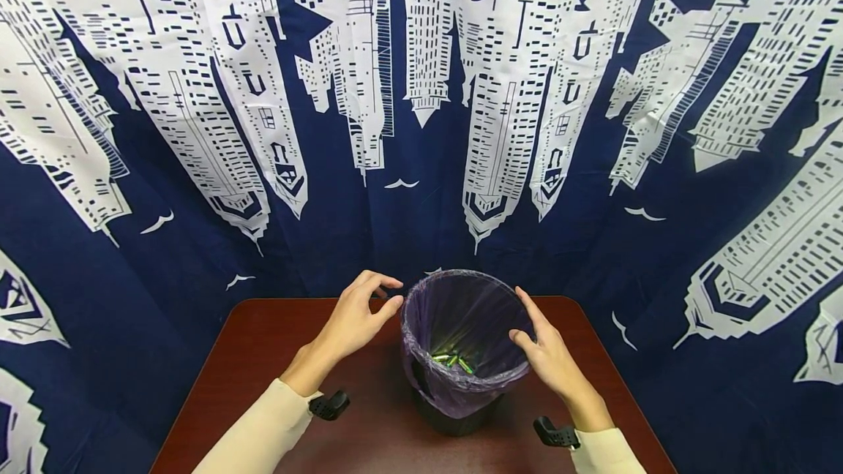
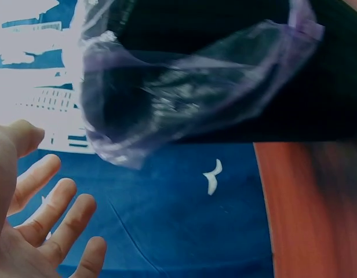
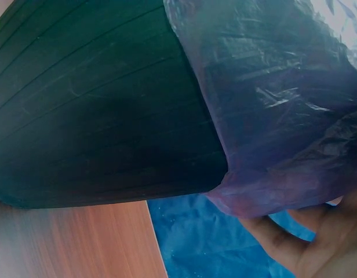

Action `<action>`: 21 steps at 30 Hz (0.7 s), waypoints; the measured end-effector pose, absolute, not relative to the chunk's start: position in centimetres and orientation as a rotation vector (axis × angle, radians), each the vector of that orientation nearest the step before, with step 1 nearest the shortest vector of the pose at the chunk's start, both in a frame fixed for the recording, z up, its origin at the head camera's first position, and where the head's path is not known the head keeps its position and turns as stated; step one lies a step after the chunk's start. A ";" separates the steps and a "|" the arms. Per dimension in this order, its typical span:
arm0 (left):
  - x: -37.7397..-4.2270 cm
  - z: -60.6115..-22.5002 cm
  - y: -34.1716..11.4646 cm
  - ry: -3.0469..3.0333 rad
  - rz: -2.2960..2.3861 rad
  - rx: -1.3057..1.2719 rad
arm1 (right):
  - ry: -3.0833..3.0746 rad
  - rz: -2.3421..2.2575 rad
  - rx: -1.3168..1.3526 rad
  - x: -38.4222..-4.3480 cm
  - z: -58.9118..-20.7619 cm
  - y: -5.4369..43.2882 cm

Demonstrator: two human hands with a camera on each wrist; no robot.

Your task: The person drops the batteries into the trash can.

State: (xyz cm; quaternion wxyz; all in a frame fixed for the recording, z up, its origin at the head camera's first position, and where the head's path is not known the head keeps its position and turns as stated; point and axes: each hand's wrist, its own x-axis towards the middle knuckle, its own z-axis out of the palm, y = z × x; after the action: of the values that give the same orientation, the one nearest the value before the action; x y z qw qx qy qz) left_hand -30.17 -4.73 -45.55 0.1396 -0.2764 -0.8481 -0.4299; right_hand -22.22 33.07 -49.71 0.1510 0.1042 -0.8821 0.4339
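A dark waste bin [image 1: 456,424] stands on the table with a thin purple bin liner [image 1: 454,397] folded over its rim. Several small shiny green and yellow cylinders [image 1: 453,362] lie at the bottom inside. My left hand [image 1: 358,317] hovers just left of the rim, fingers spread and apart from it; the left wrist view shows the loose liner edge [image 2: 184,104] beyond the fingers. On the other side, my right hand [image 1: 548,350] is at the rim, thumb over the opening and relaxed fingers along the outside. In the right wrist view, the liner [image 3: 271,116] partly hides its fingertips.
The reddish-brown table [image 1: 283,350] extends around the bin. Behind it hangs a navy curtain [image 1: 342,240] with white upside-down buildings. A black wrist strap [image 1: 329,405] is on the left wrist, another black strap [image 1: 555,433] on the right.
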 end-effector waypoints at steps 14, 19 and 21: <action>-28.6 -49.8 -8.3 -2.465 -1.229 -0.681 | -2.527 1.257 0.293 -22.0 -49.7 32.8; -28.1 -51.2 -9.2 -2.491 -1.247 -0.654 | -2.543 1.235 0.282 -21.9 -49.5 32.9; -27.8 -51.7 -9.6 -2.501 -1.245 -0.647 | -2.554 1.218 0.276 -21.9 -49.4 32.9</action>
State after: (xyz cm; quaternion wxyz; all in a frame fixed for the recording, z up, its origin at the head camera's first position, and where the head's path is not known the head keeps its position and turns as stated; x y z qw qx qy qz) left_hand -27.80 -9.60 -51.69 0.1366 -0.2234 -0.8639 -0.4302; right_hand -21.85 32.91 -49.40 0.1489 0.0960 -0.8883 0.4237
